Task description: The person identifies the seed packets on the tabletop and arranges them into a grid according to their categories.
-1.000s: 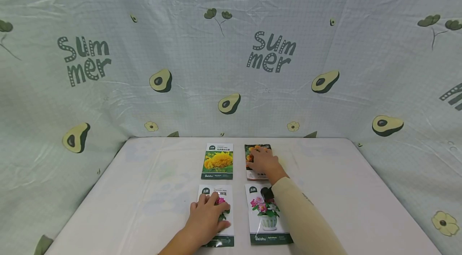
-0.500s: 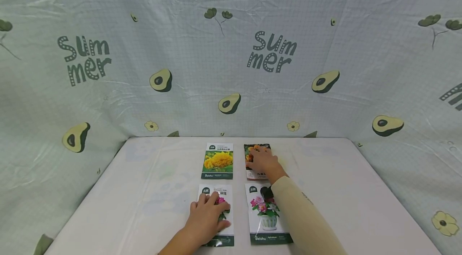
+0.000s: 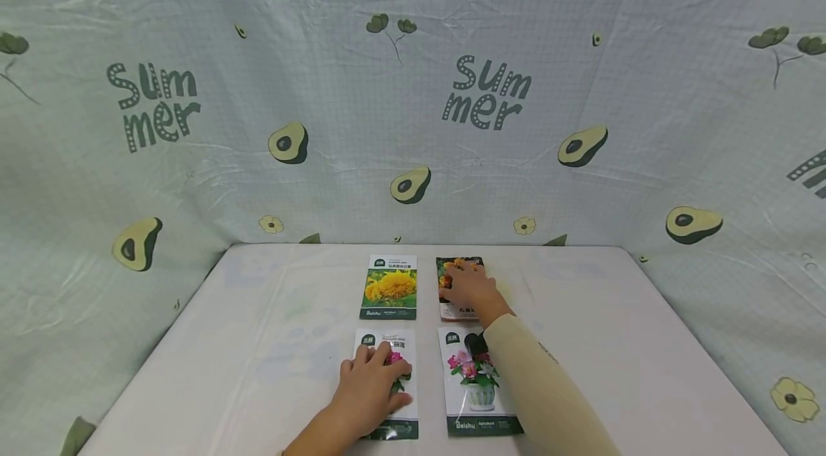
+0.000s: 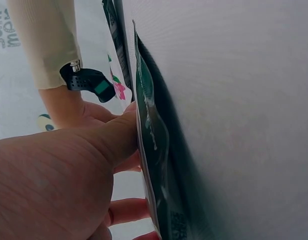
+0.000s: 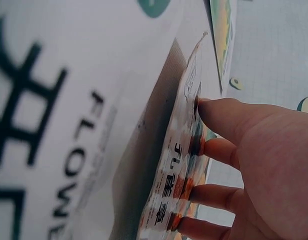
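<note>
Four-square on the white table lie flower seed packets. My left hand [image 3: 369,386] rests with spread fingers on the front left packet [image 3: 399,430], covering much of its pink flower picture. In the left wrist view, the thumb touches the face of that packet [image 4: 148,107], whose near edge stands slightly off the table. At the back right, my right hand [image 3: 472,290] lies over a packet with orange flowers [image 3: 454,313]. Seen from the right wrist, the thumb and fingertips press the face of this packet [image 5: 164,185], and its near edge bows up a little.
A packet with yellow flowers [image 3: 388,291] lies at the back left. The front right packet shows a potted plant [image 3: 480,395], and my right sleeve [image 3: 542,384] crosses its right side. A printed sheet [image 3: 348,90] hangs behind the white table [image 3: 258,370].
</note>
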A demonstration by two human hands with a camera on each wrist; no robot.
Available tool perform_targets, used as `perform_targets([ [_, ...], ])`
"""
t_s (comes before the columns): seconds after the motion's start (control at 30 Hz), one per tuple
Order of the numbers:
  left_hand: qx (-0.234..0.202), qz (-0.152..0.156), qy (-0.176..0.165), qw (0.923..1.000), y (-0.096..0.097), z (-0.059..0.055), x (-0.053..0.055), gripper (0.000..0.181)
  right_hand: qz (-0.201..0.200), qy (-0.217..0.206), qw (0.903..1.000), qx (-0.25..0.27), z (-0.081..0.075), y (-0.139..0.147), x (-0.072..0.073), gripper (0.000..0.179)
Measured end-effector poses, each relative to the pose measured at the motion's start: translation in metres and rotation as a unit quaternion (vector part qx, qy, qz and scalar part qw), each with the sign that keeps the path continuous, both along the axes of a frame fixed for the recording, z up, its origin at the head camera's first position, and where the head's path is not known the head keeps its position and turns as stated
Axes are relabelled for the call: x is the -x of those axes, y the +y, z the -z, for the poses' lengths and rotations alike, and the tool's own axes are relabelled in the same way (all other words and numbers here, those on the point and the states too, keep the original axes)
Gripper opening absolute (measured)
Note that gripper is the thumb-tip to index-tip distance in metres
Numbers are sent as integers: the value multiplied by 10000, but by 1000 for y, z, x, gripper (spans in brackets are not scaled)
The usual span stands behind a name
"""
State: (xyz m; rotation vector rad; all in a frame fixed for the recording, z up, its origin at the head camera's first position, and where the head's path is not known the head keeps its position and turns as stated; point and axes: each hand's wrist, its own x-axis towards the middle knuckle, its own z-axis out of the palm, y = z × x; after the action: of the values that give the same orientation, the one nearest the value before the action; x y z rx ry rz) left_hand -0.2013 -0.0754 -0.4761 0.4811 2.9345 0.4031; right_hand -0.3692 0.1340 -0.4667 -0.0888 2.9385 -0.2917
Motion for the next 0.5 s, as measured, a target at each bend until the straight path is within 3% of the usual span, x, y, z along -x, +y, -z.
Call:
perform_targets([
  [0.5, 31, 3, -89, 10000, 0, 0, 0, 38, 62, -60, 9999, 75, -2, -1, -2, 66],
])
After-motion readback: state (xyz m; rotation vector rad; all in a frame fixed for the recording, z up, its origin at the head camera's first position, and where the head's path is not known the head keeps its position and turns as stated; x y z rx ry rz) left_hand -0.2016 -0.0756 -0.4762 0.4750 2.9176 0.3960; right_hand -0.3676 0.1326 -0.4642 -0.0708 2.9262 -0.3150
